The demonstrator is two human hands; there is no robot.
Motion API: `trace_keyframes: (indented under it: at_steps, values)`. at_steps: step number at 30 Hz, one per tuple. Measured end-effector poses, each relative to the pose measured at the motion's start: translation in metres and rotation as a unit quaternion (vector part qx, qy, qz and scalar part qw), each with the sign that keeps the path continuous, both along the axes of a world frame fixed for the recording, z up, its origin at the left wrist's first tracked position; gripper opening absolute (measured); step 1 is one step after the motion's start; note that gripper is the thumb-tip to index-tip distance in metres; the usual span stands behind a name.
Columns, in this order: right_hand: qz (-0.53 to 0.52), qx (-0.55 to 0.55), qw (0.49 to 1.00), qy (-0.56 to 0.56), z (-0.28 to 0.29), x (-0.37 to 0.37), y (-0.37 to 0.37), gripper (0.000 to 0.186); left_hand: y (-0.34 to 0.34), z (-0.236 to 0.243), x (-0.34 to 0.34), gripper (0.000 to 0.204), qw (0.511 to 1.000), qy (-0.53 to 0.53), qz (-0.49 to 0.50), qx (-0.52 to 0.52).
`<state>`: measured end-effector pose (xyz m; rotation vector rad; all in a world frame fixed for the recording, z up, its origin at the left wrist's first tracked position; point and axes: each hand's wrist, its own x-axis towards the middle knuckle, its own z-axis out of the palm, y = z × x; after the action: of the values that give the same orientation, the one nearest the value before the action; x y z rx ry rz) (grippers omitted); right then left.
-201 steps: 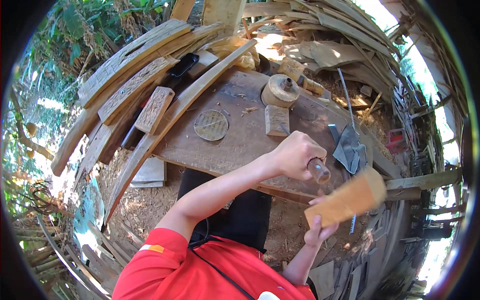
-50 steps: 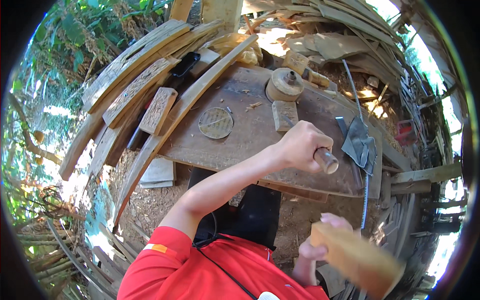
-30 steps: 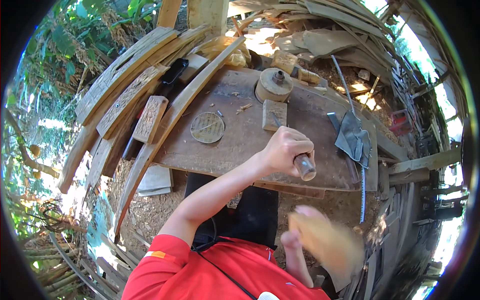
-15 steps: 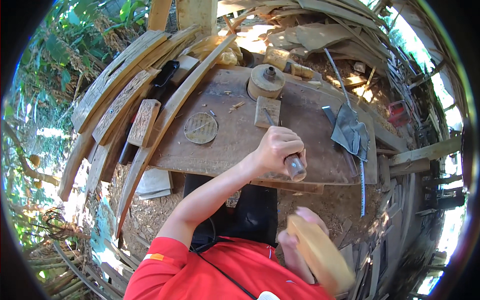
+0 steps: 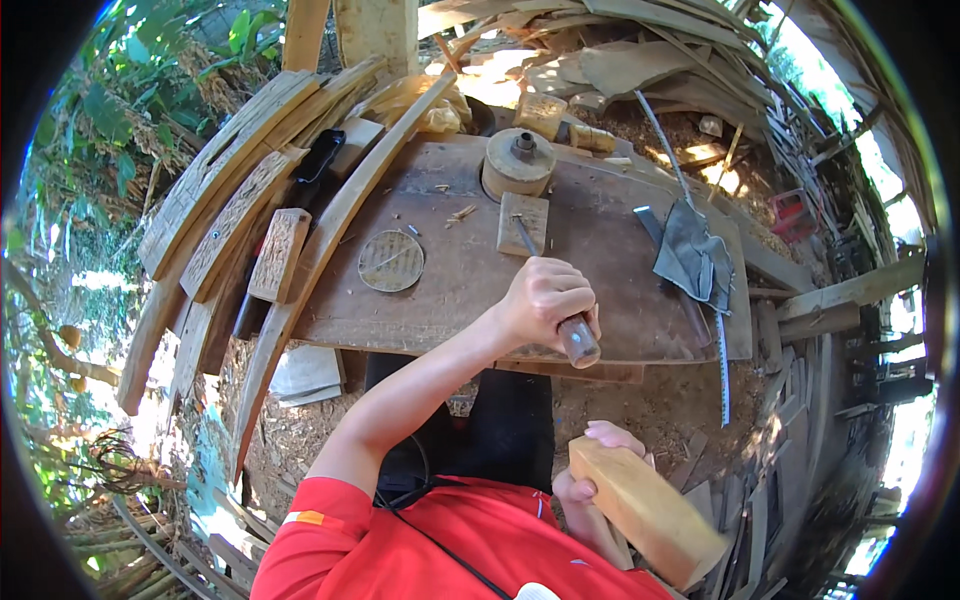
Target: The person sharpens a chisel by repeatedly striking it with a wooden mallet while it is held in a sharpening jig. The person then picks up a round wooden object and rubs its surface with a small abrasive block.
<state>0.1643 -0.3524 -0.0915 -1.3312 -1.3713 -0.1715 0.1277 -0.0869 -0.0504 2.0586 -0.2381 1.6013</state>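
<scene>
The left hand (image 5: 545, 297) is closed around the wooden handle of a chisel (image 5: 575, 335); the butt of the handle sticks out below the fist, toward the person, and the thin blade runs up from the fingers to a small wooden block (image 5: 523, 222); the blade tip rests on the block's near half. The block lies flat on a dark, worn workbench (image 5: 620, 290), just below a round wooden spool (image 5: 518, 163) with a metal pin in its centre; the two are close, whether touching cannot be told. The right hand (image 5: 590, 470) is wrapped around one end of a pale wooden mallet (image 5: 645, 510), a plain rectangular piece of wood; it is held low, well apart from the chisel, off the near edge of the bench and close to the red shirt (image 5: 400, 545). To the left of the block a round woven disc (image 5: 391, 261) lies flat on the bench; to the right lies a grey cloth (image 5: 692, 255) with a long thin saw blade (image 5: 690, 210) running under it. A carved plank (image 5: 278, 254) rests on stacked boards at the bench's left edge.
</scene>
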Motion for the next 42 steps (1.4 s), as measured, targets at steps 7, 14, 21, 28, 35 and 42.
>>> trace_keyframes:
  at_steps: [7, 14, 21, 28, 35, 42]
  values:
    - [0.041, -0.032, 0.993, 0.102, -0.002, -0.008, -0.006, 0.049, 0.0, -0.011, -0.005, 0.026, 0.998, 0.05, 0.025, 0.016]
    - [-0.002, 0.008, 0.993, 0.121, -0.026, -0.005, 0.008, 0.042, -0.001, -0.017, 0.001, 0.026, 0.998, 0.056, 0.021, 0.036]
    - [-0.101, -0.073, 0.987, 0.105, -0.018, -0.015, 0.005, 0.041, 0.0, -0.027, 0.002, 0.025, 0.99, 0.105, 0.011, 0.092]
    - [-0.127, -0.079, 0.981, 0.124, -0.033, -0.013, -0.007, 0.07, 0.01, -0.017, 0.012, 0.028, 0.995, 0.082, 0.024, 0.045]
    - [-0.04, 0.041, 0.987, 0.152, 0.011, 0.0, 0.012, 0.09, 0.004, -0.003, 0.007, 0.028, 0.997, 0.065, 0.032, 0.015]
    - [-0.052, 0.059, 0.978, 0.191, 0.018, 0.002, 0.012, 0.086, -0.019, 0.011, -0.008, 0.026, 0.999, 0.024, -0.022, -0.028]
